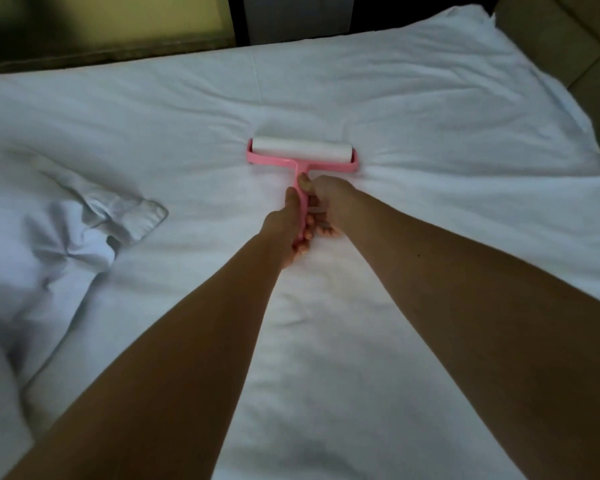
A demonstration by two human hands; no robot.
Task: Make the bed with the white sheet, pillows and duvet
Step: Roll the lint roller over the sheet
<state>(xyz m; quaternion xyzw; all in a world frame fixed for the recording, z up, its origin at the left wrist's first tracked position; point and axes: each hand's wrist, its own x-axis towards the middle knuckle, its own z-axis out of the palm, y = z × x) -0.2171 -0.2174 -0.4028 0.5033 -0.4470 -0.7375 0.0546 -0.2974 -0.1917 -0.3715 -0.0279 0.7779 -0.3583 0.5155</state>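
Note:
A pink lint roller (354, 154) with a white roll lies pressed on the white sheet (430, 109) in the middle of the bed. Both arms reach forward over the bed. My left hand (286, 223) grips the pink handle from the left. My right hand (329, 202) grips the same handle from the right, thumb on top near the crossbar. The sheet puckers around the roll. A bunched white fold of bedding (84, 233) lies at the left.
A padded beige headboard (561, 39) rises at the top right. Past the bed's far edge stand a dark ledge (101, 55) and a yellowish wall panel (136, 15). The sheet's corner at the upper right lies loose and wrinkled.

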